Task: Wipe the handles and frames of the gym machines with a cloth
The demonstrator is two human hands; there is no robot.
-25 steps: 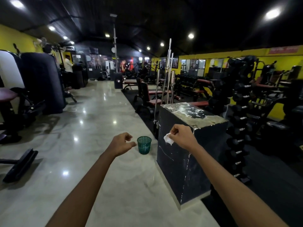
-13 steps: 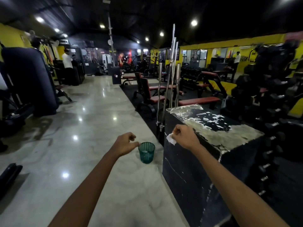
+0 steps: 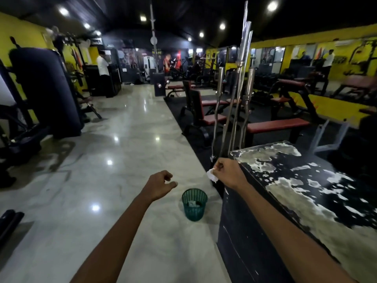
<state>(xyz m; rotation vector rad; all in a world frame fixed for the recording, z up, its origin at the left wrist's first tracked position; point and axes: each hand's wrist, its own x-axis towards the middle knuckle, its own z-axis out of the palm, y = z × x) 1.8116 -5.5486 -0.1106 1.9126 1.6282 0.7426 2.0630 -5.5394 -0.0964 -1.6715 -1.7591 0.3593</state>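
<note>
Camera closed in since 0.5 s ago: black box now fills the near right, green bin sits nearer and lower, between the two forearms; both hands keep the same pose.

Right hand (image 3: 229, 173): fingers curled, pinching a small white cloth (image 3: 212, 176) at its left side. Cloth hangs from the fingers, just beside the box's near-left top corner; cannot tell whether it touches the box. It is up and right of the bin, not over it.

Left hand (image 3: 160, 183): fingers loosely curled, thumb out to the right, nothing held. Hovers above the floor, left of and above the bin rim, apart from it.

Green bin (image 3: 194, 205): slatted plastic, upright on the floor, just beside the box's left face. Something pale lies inside, too blurred to tell what.

Black box (image 3: 285, 201): paint worn off in large pale patches on top, scratched left face. Stands at the edge where the tile meets the dark mat.

Floor (image 3: 102, 160): glossy pale marble, ceiling lights reflected in it, running to the far end.

Behind the box, upright chrome barbells (image 3: 242, 88) in a stand. Right and far: red-padded benches (image 3: 277, 124) on the dark mat, yellow walls, mirrors. Left: large black punching bag (image 3: 47, 92), machine frames. Far end: a person in a white shirt (image 3: 103, 72) standing, others too blurred to tell.
</note>
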